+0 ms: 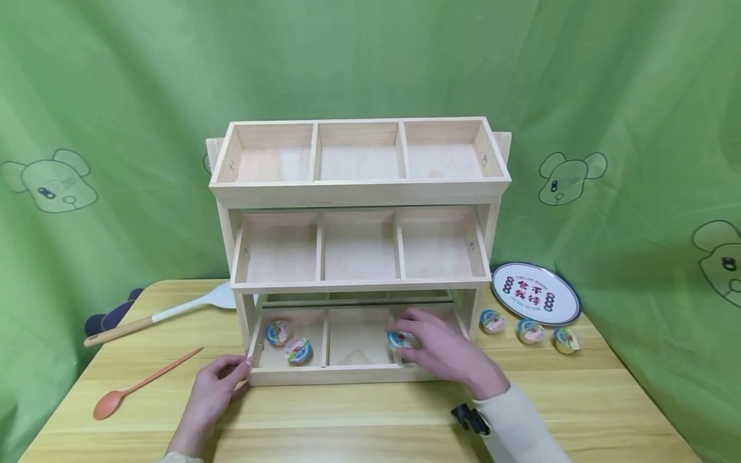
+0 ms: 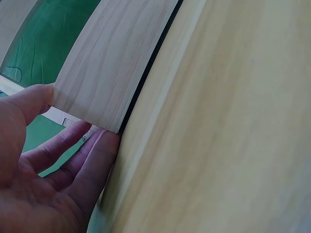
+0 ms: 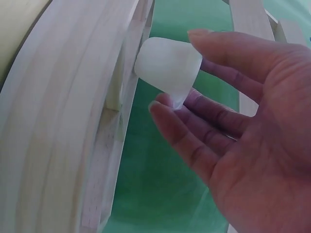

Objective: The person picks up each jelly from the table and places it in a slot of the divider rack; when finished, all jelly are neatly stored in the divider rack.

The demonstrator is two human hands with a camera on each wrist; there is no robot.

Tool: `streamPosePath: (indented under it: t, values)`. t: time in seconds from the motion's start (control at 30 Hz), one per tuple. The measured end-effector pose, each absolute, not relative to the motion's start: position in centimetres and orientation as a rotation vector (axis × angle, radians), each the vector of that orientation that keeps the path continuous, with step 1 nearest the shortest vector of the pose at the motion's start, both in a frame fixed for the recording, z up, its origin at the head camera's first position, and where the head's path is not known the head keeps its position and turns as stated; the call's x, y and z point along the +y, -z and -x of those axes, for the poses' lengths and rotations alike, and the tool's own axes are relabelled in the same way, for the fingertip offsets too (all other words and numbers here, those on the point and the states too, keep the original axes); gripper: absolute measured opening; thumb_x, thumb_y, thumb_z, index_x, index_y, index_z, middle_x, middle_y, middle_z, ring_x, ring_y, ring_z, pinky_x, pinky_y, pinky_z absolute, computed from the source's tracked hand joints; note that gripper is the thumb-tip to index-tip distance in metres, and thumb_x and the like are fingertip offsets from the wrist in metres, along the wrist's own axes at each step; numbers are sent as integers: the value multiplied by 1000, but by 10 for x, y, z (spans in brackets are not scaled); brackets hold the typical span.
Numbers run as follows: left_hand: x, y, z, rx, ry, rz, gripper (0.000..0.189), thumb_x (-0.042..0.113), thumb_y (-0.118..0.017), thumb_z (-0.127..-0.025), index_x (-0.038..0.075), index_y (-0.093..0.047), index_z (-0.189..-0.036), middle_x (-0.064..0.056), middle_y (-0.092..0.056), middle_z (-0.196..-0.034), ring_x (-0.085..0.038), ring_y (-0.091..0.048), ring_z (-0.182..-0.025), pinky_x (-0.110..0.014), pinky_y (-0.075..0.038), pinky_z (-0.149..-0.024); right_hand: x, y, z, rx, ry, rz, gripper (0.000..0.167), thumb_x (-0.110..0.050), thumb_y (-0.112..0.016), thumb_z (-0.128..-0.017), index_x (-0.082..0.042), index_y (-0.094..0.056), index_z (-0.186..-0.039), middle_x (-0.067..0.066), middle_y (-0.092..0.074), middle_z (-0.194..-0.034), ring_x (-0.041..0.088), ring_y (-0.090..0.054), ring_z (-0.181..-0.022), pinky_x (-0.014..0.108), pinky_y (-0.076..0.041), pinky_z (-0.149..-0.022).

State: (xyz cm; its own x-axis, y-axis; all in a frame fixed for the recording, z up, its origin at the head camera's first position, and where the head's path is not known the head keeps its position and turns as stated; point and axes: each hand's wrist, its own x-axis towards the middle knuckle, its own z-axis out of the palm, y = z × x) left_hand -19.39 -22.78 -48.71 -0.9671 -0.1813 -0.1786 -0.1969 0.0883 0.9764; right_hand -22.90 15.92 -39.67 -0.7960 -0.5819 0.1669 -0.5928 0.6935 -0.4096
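A three-tier wooden rack (image 1: pixel 359 195) stands on the table, each tier split into three compartments. My left hand (image 1: pixel 212 393) grips the front left corner of its bottom tray. In the left wrist view, the thumb touches the board's (image 2: pixel 114 63) upper edge and the fingers its lower corner. Over the bottom tray, near the divider between middle and right compartments, my right hand (image 1: pixel 442 350) pinches a jelly cup (image 1: pixel 399 339) with a printed lid. In the right wrist view, the cup's whitish body (image 3: pixel 167 65) shows between thumb and fingers. Two jelly cups (image 1: pixel 299 351) lie in the bottom left compartment.
Right of the rack, three jelly cups (image 1: pixel 530 331) sit in front of an oval plate (image 1: pixel 535 293) with lettering. A spatula with a wooden handle (image 1: pixel 118 332) and an orange spoon (image 1: pixel 110 404) lie at left. Green curtain (image 1: pixel 359 58) surrounds the table.
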Motion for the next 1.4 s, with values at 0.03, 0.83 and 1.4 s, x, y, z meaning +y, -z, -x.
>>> streamPosePath:
  t: [0.03,0.83,1.4]
  values:
    - [-228,487,194,2309,-2074,399,40,16,-66,-95,-12,-55,-121,-19,-56,-114,-22,-60,-99,-31,-58,-88,158,397,230,-2868,-703,-1002,43,-20,-76,-86,-13,-65,-127,1,-59,-116,17,-58,-97,33,-55,-84]
    - [-230,487,191,2303,-2061,414,40,15,-65,-96,-13,-55,-122,-18,-56,-115,-19,-60,-99,-30,-58,-88,123,410,239,-2830,-722,-1208,39,-14,-74,-88,-10,-65,-125,3,-58,-119,20,-60,-99,27,-56,-87]
    - [-227,487,193,2313,-2070,418,40,16,-67,-95,-13,-56,-120,-17,-57,-112,-18,-59,-96,-29,-58,-87,94,412,246,-2882,-699,-1211,42,-23,-71,-91,-18,-62,-132,6,-55,-130,17,-59,-102,31,-56,-88]
